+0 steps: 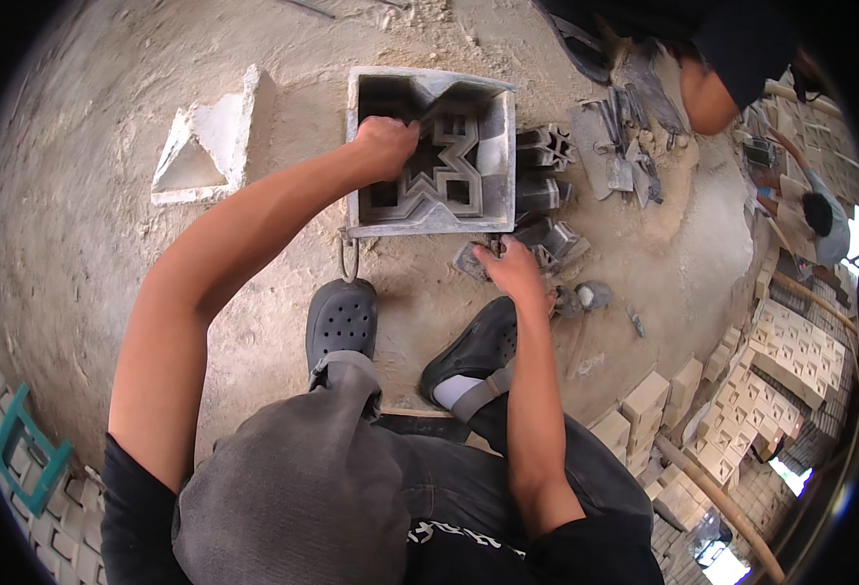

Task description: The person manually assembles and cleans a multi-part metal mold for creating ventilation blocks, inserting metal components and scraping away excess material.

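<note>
At far left a teal frame [32,450] lay against grey blocks, apparently put aside. A broken whitish block [217,146] rested on the bare floor [244,336], apart from the open metal box [429,230]. A metal ring [349,258] hung at the box's near left corner, probably a handle, just beyond the left shoe [342,322].

The left grip [388,146] was curled almost into a fist inside the box, over its left side; I cannot tell whether it was closed on anything. The box stood on the floor ahead of the feet, likely to keep it within easy reach of both arms. Inside sat a zigzag metal insert [441,178], its angled walls seemingly there to divide the space.

Outside the near right corner, the right grip [517,271] had its thumb at a small grey metal piece [468,260]; whether it held the piece was unclear. Star-ended metal pieces [552,146] lay along the box's right side, perhaps for quick picking. Farther right were metal strips [624,146], another person's arm [707,97] and stacked patterned blocks [790,346].
</note>
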A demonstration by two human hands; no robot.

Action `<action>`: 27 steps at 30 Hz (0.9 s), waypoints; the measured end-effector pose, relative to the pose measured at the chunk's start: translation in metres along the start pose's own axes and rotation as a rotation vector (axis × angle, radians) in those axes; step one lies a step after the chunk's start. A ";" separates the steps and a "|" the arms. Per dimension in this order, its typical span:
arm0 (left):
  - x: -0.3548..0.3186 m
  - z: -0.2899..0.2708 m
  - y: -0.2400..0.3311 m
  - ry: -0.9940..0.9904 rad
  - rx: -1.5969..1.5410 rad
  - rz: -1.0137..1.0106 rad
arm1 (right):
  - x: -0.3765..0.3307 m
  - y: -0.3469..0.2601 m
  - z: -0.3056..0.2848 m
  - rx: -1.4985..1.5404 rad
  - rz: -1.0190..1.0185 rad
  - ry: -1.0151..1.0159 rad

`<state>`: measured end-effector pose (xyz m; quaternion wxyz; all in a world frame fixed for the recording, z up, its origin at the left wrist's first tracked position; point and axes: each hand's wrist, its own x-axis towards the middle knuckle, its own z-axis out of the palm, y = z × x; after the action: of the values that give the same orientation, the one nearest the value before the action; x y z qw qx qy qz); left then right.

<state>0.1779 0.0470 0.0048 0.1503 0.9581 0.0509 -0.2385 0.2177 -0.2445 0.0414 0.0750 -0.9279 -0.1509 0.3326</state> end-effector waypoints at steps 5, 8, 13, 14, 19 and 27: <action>-0.006 0.004 -0.007 0.010 -0.010 -0.013 | 0.017 0.017 0.005 0.467 0.079 -0.248; -0.002 0.004 -0.008 0.011 -0.008 -0.010 | 0.020 0.027 0.011 0.472 -0.043 -0.104; -0.002 0.005 -0.006 0.022 0.024 0.004 | 0.004 0.008 0.037 0.013 -0.002 0.245; -0.002 0.008 -0.008 0.032 0.032 0.008 | -0.002 0.004 0.035 -0.041 0.013 0.251; -0.003 0.010 -0.003 0.088 0.030 0.013 | -0.014 -0.005 0.012 -0.102 0.010 0.196; -0.005 0.019 -0.009 0.106 0.072 -0.005 | 0.017 -0.104 -0.059 0.211 -0.473 0.363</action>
<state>0.1641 0.0492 -0.0109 0.1122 0.9740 0.0526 -0.1895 0.2444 -0.1431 0.1013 0.2720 -0.8984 -0.3111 0.1486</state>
